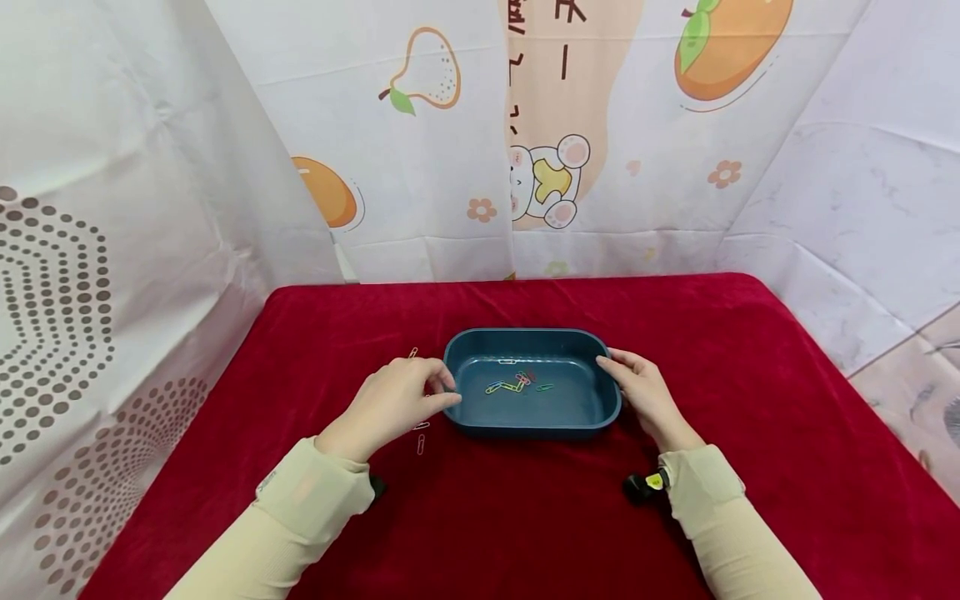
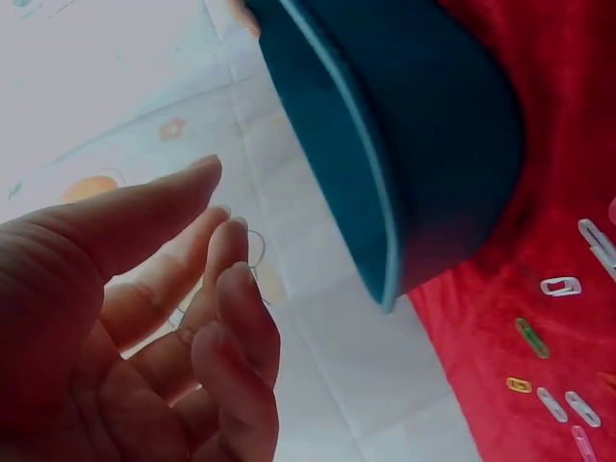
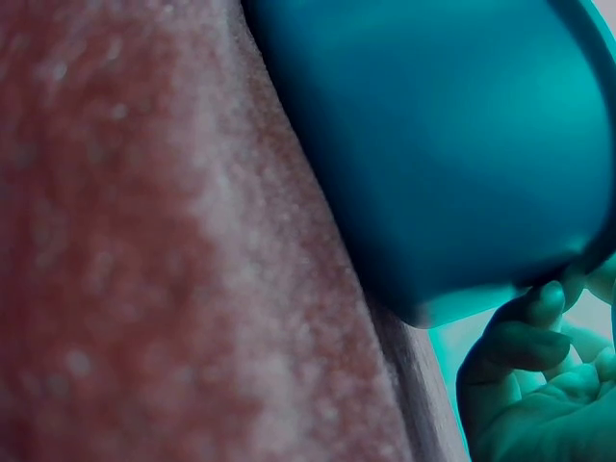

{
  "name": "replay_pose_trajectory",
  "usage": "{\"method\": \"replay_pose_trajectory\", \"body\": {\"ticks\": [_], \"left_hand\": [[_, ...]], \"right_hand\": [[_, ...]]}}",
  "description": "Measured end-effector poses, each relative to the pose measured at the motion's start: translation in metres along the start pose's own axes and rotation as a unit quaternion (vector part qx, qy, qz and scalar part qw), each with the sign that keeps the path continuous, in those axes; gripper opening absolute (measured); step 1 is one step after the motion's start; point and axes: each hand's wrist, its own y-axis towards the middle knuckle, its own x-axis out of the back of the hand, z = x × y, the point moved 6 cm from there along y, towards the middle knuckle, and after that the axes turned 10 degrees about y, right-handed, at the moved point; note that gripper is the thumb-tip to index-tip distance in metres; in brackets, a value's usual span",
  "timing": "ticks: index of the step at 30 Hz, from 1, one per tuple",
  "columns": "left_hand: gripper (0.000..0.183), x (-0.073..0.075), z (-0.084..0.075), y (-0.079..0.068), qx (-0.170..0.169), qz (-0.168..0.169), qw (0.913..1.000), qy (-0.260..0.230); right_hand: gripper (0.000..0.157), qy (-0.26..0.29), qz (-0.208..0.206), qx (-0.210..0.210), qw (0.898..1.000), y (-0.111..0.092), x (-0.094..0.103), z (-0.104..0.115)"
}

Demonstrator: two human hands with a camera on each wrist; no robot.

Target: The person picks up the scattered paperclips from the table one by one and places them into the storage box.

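A dark teal oblong plastic tray with rounded corners sits on the red cloth. In it lie several coloured paper clips, some of them in a bent line, possibly linked. My right hand holds the tray's right end, thumb over the rim and fingers outside. In the right wrist view its curled fingers touch the rim. Beside the left end hovers my left hand, its thumb near the rim. The left wrist view shows this hand apart from the tray, fingers loosely bent, nothing visible between them.
Loose paper clips lie on the cloth left of the tray, partly hidden by the left hand. The left wrist view shows white, green, yellow and pink clips. A printed curtain hangs behind the red-covered table.
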Motion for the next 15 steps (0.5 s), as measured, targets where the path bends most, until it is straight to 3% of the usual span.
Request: {"method": "replay_pose_trajectory", "body": {"ticks": [10, 15], "left_hand": [[0.013, -0.018, 0.019, -0.013, 0.044, -0.012, 0.9988, 0.016], [0.014, -0.034, 0.027, -0.015, 0.055, 0.0, 0.9985, 0.01]], "right_hand": [[0.064, -0.003, -0.004, -0.004, 1.0, -0.001, 0.0, -0.001], [0.064, -0.004, -0.005, -0.003, 1.0, 0.0, 0.0, -0.001]]}}
